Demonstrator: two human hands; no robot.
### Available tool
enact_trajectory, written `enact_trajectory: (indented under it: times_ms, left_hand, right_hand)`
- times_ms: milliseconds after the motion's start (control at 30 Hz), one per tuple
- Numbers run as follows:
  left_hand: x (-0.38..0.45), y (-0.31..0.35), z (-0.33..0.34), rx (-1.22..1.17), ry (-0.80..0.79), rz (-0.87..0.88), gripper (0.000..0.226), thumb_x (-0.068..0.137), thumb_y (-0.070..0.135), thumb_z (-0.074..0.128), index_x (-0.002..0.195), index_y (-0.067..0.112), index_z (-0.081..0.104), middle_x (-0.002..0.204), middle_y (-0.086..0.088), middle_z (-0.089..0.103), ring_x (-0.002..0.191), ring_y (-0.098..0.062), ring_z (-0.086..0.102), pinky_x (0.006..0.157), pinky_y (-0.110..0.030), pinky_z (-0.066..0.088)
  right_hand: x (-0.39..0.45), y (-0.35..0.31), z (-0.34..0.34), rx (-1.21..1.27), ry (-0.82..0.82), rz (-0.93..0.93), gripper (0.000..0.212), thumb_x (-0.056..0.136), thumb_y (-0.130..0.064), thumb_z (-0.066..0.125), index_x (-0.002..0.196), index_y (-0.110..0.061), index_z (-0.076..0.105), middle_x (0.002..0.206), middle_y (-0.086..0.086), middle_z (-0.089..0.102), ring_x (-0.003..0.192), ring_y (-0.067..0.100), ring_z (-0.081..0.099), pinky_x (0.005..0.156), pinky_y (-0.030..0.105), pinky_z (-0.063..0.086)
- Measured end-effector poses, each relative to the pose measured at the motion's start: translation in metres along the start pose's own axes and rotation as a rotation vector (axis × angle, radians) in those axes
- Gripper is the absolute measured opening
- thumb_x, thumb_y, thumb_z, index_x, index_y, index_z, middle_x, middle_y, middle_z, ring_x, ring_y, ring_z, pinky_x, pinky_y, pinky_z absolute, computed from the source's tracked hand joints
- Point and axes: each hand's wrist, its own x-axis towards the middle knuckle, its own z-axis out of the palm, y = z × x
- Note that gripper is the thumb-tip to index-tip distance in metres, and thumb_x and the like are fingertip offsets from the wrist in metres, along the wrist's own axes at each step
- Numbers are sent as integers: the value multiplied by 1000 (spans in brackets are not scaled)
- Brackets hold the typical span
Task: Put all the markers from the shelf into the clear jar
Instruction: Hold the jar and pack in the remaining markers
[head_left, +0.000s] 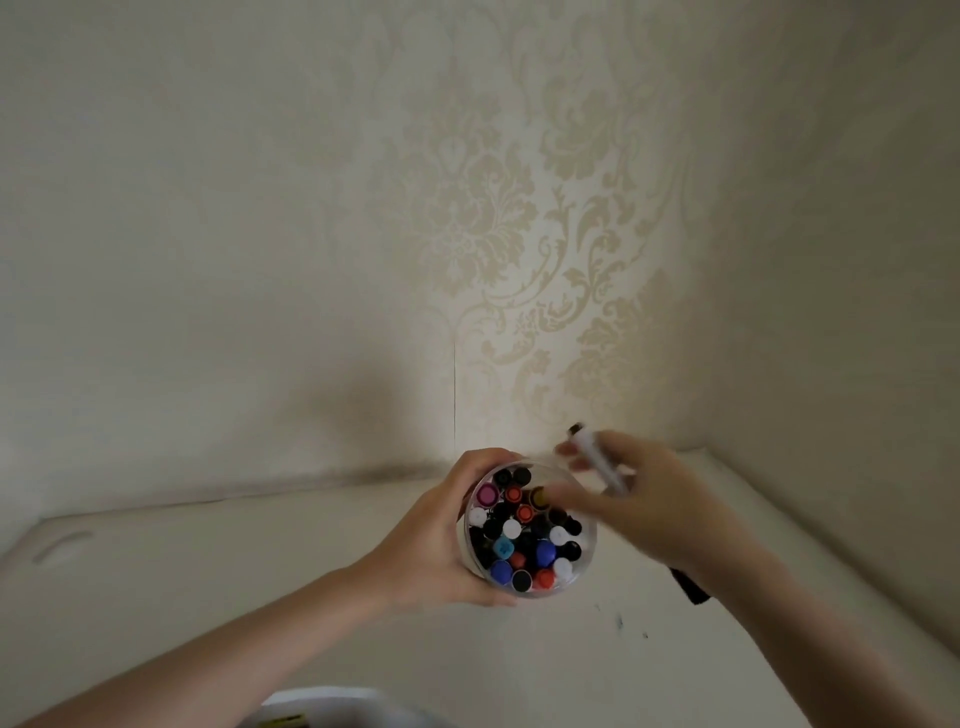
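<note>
Gripping the clear jar (530, 535), left hand (436, 540); right hand (639, 499) pinches a white marker (597, 457).

Two bare arms come up from the bottom of the picture. The left hand (441, 545) and the right hand (649, 509) wear no gloves, rings or watches. No sleeves show on either arm. The right hand looks blurry.

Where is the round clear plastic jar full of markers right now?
In the head view, the clear jar stands low at centre on the white shelf, gripped by the left hand.
</note>
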Motion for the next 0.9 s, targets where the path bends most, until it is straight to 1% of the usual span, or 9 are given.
enact_trajectory:
  times_ms: [100,200,267,400,500,600,667,800,900]
  left_hand:
    - [3,-1,-1,25,-10,6,114,56,21,98,144,35,28,140,31,38,133,-5,49,104,-24,49]
    - [10,-1,-9,70,-21,-1,118,55,26,98,141,53,22,142,31,36,133,-1,47,105,-16,44]
    - [16,-2,-14,124,-15,21,104,53,28,98,134,52,36,141,23,41,132,-3,47,105,-19,44]
    - [19,-3,-21,40,4,-53,88,49,20,100,118,36,47,132,14,56,123,-13,59,101,-39,53]
    - [19,-2,-29,-68,-120,-126,98,53,18,99,130,28,39,133,8,58,125,-16,60,103,-42,52]
    - [26,3,-38,-42,-326,-194,103,57,13,98,137,29,36,135,12,58,129,-8,56,106,-33,50]
    - [36,11,-47,36,-451,-243,102,57,12,98,137,35,38,137,16,56,131,-3,52,110,-33,46]
    - [56,36,-67,429,-519,-201,96,50,48,96,131,48,44,146,21,28,138,1,29,115,-23,35]
    - [60,52,-61,561,-556,-261,90,46,82,73,127,54,46,150,27,13,145,-2,8,119,-34,30]
  right_hand:
    - [1,-9,-28,260,325,-25,32,91,-57,44,88,-35,67,65,-20,62,56,4,59,61,27,49]
    - [0,-23,-45,174,467,-167,39,91,-59,37,85,-36,67,57,-23,53,53,-1,55,56,14,40]
    - [-3,-31,-49,164,523,-275,36,90,-58,40,83,-34,66,49,-13,43,45,4,41,45,10,31]
    - [-5,-32,-36,237,474,-394,26,93,-49,49,86,-26,59,57,0,49,48,13,44,45,27,36]
    - [-4,-27,-23,149,424,-409,18,91,-47,47,84,-33,56,58,-7,52,47,9,44,44,21,36]
    - [1,-25,-15,74,416,-387,19,89,-48,46,83,-33,56,64,-19,56,51,2,49,46,6,34]
    - [6,-23,-9,33,402,-381,27,88,-48,46,83,-25,58,67,-12,59,57,5,52,49,8,37]
    - [13,-23,1,-121,390,-424,34,89,-46,45,80,-16,58,64,-5,54,58,14,49,51,23,40]
    - [16,-24,5,-220,378,-444,25,92,-39,51,80,-18,56,63,-14,46,53,6,44,51,21,35]
